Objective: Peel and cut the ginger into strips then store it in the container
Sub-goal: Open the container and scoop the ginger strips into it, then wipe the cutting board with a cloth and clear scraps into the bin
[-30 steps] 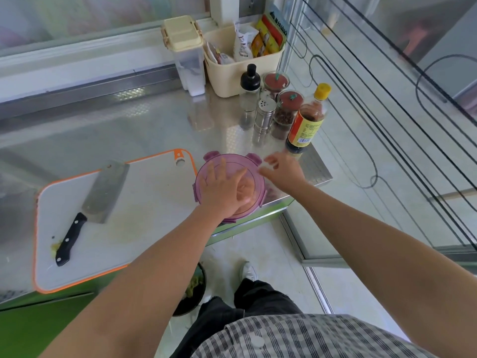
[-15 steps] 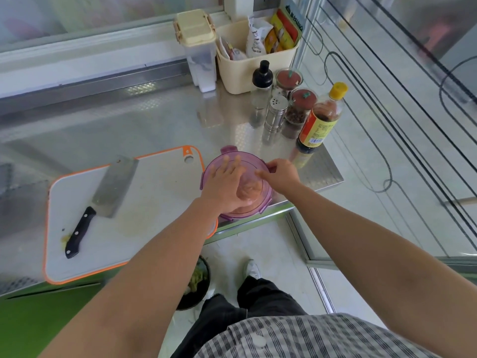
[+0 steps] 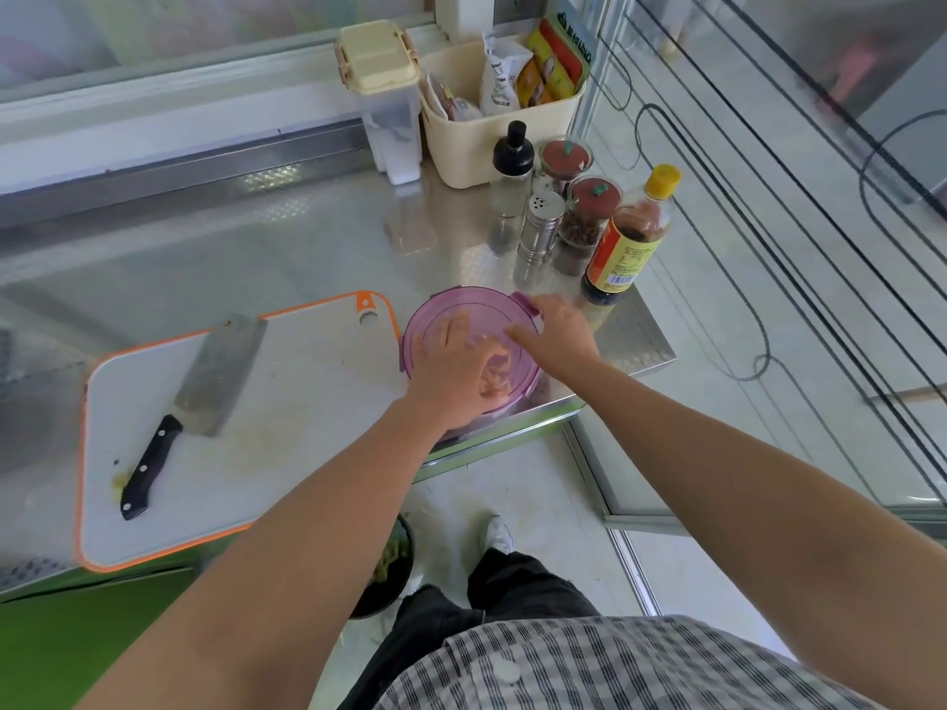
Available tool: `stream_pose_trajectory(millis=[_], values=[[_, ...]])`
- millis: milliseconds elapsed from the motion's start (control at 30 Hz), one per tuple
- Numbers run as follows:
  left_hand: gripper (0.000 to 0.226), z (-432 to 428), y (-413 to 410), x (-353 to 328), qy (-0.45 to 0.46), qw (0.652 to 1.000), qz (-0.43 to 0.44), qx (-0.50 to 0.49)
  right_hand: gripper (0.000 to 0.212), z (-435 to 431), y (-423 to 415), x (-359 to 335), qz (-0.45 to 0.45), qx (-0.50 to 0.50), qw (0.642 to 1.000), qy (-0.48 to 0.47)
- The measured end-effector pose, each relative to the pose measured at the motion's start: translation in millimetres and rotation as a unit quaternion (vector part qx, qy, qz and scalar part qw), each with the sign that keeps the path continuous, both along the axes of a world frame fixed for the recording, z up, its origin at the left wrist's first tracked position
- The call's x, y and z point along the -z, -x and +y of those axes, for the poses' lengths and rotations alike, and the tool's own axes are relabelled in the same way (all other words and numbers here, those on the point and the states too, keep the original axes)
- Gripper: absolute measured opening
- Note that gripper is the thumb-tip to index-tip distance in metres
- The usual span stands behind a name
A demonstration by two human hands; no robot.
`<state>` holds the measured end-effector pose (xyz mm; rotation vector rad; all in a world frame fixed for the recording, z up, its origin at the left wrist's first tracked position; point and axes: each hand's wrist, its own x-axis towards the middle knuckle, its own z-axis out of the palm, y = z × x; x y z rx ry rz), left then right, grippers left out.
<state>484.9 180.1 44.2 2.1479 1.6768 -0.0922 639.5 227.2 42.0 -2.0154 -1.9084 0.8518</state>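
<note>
The round purple-lidded plastic container (image 3: 456, 310) sits on the steel counter right under my left hand (image 3: 451, 374), which lies flat on its lid, fingers spread and pressing down. My right hand (image 3: 558, 335) is at the lid's clasp (image 3: 528, 303); blur hides whether my fingers grip it. Left of my left hand lies the white, orange-rimmed cutting board (image 3: 307, 402), with the black-handled steel cleaver (image 3: 215, 376) on it. Just beyond my right hand stands a yellow-capped dark sauce bottle (image 3: 628, 238).

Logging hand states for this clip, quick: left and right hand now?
Left hand: open, flat on the purple lid.
Right hand: at the lid's rim clip; grip cannot be told.
</note>
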Motion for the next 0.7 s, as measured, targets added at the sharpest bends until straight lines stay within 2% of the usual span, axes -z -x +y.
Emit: stream_pose_trajectory(millis=[133,333,433,567,633,700], values=[[0.061,1.6,4.1,-0.4,0.009,1.0,0.002,0.016,0.045,0.8,6.3,5.3,0.013,0.041,0.999,0.005],[0.065,8.0,12.2,2.3,0.033,0.999,0.004,0.042,0.046,9.4,4.5,3.1,0.093,0.092,0.989,0.066],[0.063,10.3,11.3,-0.7,0.044,0.998,0.02,0.039,0.049,3.9,4.4,7.9,0.107,0.117,0.986,0.054],[0.05,16.0,-10.2,-3.4,-0.051,0.997,0.048,0.026,0.048,-6.3,-5.5,10.1,0.09,0.194,0.977,0.022],[0.057,13.7,-20.7,-0.6,-0.079,0.995,0.045,0.033,0.049,-7.6,-20.6,9.3,0.086,0.235,0.967,0.039],[0.068,8.8,-25.3,5.0,-0.059,0.997,0.025,0.038,0.061,-9.9,-35.5,7.2,0.047,0.236,0.968,0.069]])
